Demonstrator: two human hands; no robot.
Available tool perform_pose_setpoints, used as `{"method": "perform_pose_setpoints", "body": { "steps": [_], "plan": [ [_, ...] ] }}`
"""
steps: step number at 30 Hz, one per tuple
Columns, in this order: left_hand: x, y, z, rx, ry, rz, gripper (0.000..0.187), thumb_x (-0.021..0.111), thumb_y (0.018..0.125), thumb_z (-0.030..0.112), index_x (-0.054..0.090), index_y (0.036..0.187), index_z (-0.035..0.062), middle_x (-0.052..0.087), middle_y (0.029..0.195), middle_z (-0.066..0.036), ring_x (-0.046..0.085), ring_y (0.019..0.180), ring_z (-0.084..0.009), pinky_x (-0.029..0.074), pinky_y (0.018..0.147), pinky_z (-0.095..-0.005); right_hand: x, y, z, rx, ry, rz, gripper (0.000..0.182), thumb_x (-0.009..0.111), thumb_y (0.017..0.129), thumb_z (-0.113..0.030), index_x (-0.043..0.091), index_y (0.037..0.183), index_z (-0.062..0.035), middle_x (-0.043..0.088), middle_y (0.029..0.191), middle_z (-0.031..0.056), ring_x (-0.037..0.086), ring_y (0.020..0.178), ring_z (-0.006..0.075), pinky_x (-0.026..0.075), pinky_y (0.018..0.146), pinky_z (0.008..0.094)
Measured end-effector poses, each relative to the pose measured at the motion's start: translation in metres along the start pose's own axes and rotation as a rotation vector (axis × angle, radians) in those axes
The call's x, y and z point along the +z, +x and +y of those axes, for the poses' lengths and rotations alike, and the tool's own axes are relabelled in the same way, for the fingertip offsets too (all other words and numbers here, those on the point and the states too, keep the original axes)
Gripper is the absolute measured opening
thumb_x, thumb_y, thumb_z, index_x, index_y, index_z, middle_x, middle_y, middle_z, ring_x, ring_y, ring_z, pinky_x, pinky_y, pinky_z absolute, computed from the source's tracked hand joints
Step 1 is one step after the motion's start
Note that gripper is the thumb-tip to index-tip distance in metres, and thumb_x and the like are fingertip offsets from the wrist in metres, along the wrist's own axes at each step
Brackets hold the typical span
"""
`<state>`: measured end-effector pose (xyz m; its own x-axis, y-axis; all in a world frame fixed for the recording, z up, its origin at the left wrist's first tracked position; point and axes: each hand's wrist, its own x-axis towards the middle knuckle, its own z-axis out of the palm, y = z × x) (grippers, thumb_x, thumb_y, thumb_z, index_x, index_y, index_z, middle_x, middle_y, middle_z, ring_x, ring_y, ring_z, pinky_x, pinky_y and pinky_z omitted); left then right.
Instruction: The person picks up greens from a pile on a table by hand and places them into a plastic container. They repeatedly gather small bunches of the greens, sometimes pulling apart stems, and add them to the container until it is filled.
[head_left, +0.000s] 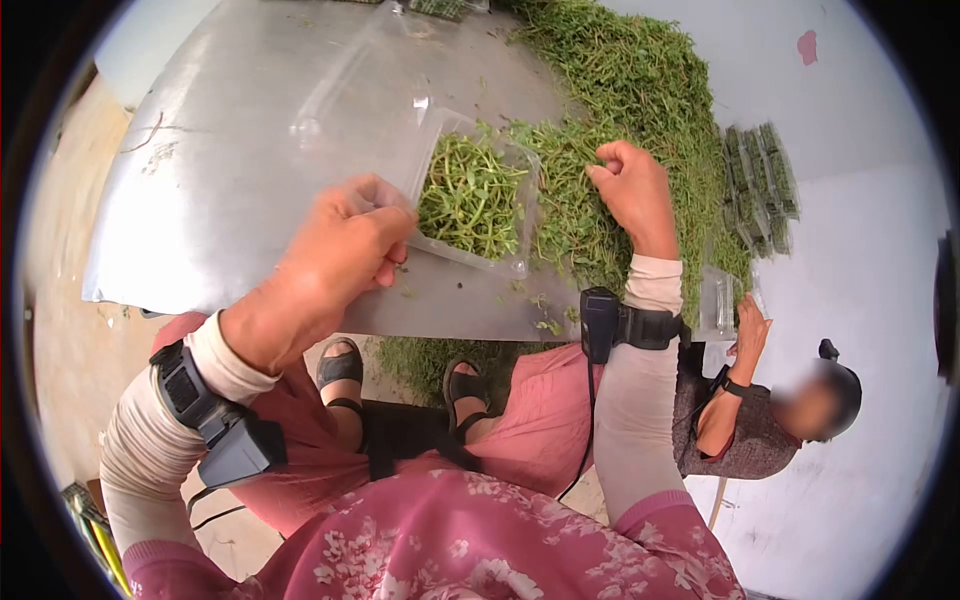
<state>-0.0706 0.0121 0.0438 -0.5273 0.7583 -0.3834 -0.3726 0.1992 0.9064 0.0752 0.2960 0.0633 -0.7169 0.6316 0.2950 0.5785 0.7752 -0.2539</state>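
A clear plastic tray (523, 266) filled with green leafy stems (470, 195) lies on the metal table near its front edge. My left hand (350, 228) is closed with fingers curled at the left side of this tray, close to its rim. Whatever those fingers may hold is hidden. To the right of the tray, my right hand (637, 190) hovers at the loose heap of greens (640, 80). Thumb and forefinger come together there in a pinch, and anything between them is too small to make out.
The metal table (230, 150) carries another clear plastic piece (335, 85) farther back. Packed clear trays (765, 185) stand in a group at the right. A co-worker (745, 420) sits at the right, one hand by clear containers (717, 300). More greens (420, 365) lie under the table.
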Motion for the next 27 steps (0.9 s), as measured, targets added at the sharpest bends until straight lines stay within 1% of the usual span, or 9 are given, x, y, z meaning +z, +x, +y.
{"method": "perform_pose_setpoints", "body": {
  "steps": [2, 5, 8, 11, 14, 17, 18, 21, 27],
  "plan": [
    [0.0, -0.001, -0.001, 0.007, 0.011, 0.006, 0.01, 0.059, 0.09, 0.017, 0.057, 0.088, 0.0067, 0.054, 0.068, 0.0, 0.048, 0.054, -0.0082, 0.037, 0.05, -0.0225, 0.0, 0.0, -0.001, -0.004, -0.034, 0.008, 0.032, 0.077, 0.076, -0.014, 0.069, 0.103, 0.0014, 0.065, 0.097, 0.0233, 0.063, 0.093, 0.0363, 0.05, 0.081, 0.0422],
    [0.0, -0.002, 0.0, 0.006, 0.029, 0.02, 0.011, 0.059, 0.09, 0.017, 0.057, 0.088, 0.0064, 0.054, 0.068, 0.0, 0.048, 0.054, -0.008, 0.037, 0.05, -0.0221, 0.006, -0.002, 0.0, -0.075, -0.093, -0.01, 0.029, 0.077, 0.076, -0.013, 0.069, 0.1, -0.0002, 0.064, 0.097, 0.0228, 0.062, 0.094, 0.0368, 0.05, 0.081, 0.0418],
    [0.0, -0.002, -0.002, 0.019, 0.033, 0.02, 0.011, 0.06, 0.09, 0.017, 0.057, 0.089, 0.0062, 0.054, 0.068, 0.0, 0.049, 0.054, -0.0082, 0.037, 0.05, -0.0223, 0.014, -0.002, 0.0, -0.072, -0.086, -0.033, 0.018, 0.074, 0.077, -0.01, 0.069, 0.092, -0.0019, 0.065, 0.088, 0.0198, 0.061, 0.098, 0.0367, 0.05, 0.081, 0.0424],
    [0.0, 0.002, -0.003, 0.021, 0.026, 0.012, 0.012, 0.061, 0.09, 0.018, 0.057, 0.09, 0.0059, 0.055, 0.068, -0.001, 0.049, 0.054, -0.0085, 0.037, 0.049, -0.0224, 0.016, 0.001, 0.005, -0.149, -0.05, -0.074, 0.008, 0.07, 0.079, -0.008, 0.068, 0.085, -0.0026, 0.066, 0.078, 0.0158, 0.064, 0.088, 0.0345, 0.051, 0.076, 0.041],
    [-0.002, 0.004, -0.003, 0.019, 0.023, -0.003, 0.013, 0.061, 0.089, 0.018, 0.057, 0.091, 0.0056, 0.055, 0.069, -0.001, 0.05, 0.054, -0.0087, 0.037, 0.049, -0.0224, 0.011, 0.0, 0.004, -0.047, 0.1, -0.004, 0.005, 0.067, 0.081, -0.007, 0.068, 0.082, -0.0017, 0.067, 0.071, 0.0123, 0.065, 0.072, 0.0282, 0.051, 0.067, 0.0372],
    [-0.001, 0.004, -0.003, 0.015, 0.023, -0.009, 0.014, 0.061, 0.089, 0.019, 0.057, 0.09, 0.0055, 0.055, 0.069, -0.002, 0.05, 0.054, -0.0087, 0.037, 0.049, -0.0222, 0.0, -0.005, 0.001, -0.006, 0.212, 0.077, 0.007, 0.067, 0.082, -0.008, 0.067, 0.084, -0.0004, 0.068, 0.073, 0.0123, 0.064, 0.062, 0.0224, 0.051, 0.063, 0.034],
    [-0.002, 0.005, -0.003, 0.016, 0.023, -0.014, 0.014, 0.061, 0.089, 0.019, 0.057, 0.09, 0.0055, 0.055, 0.069, -0.002, 0.05, 0.054, -0.0087, 0.037, 0.049, -0.0221, -0.003, -0.006, -0.002, 0.031, 0.208, 0.089, 0.009, 0.067, 0.082, -0.008, 0.068, 0.086, 0.0006, 0.068, 0.073, 0.0116, 0.065, 0.064, 0.0191, 0.051, 0.063, 0.0328],
    [-0.002, 0.006, -0.004, 0.021, 0.021, -0.022, 0.014, 0.061, 0.089, 0.019, 0.056, 0.09, 0.0056, 0.055, 0.068, -0.002, 0.05, 0.054, -0.0086, 0.037, 0.048, -0.0221, -0.002, -0.004, 0.0, 0.072, 0.173, 0.153, 0.016, 0.069, 0.082, -0.01, 0.07, 0.093, 0.0009, 0.07, 0.079, 0.0142, 0.067, 0.07, 0.0249, 0.053, 0.068, 0.0363],
    [-0.003, 0.008, -0.003, 0.032, 0.038, -0.006, 0.014, 0.062, 0.089, 0.018, 0.056, 0.089, 0.0053, 0.056, 0.067, -0.002, 0.05, 0.053, -0.0084, 0.037, 0.047, -0.0222, 0.024, 0.008, 0.017, -0.067, -0.107, 0.107, 0.03, 0.072, 0.081, -0.017, 0.068, 0.105, 0.0012, 0.07, 0.1, 0.0208, 0.067, 0.089, 0.0372, 0.053, 0.082, 0.0433]
  ]
}}
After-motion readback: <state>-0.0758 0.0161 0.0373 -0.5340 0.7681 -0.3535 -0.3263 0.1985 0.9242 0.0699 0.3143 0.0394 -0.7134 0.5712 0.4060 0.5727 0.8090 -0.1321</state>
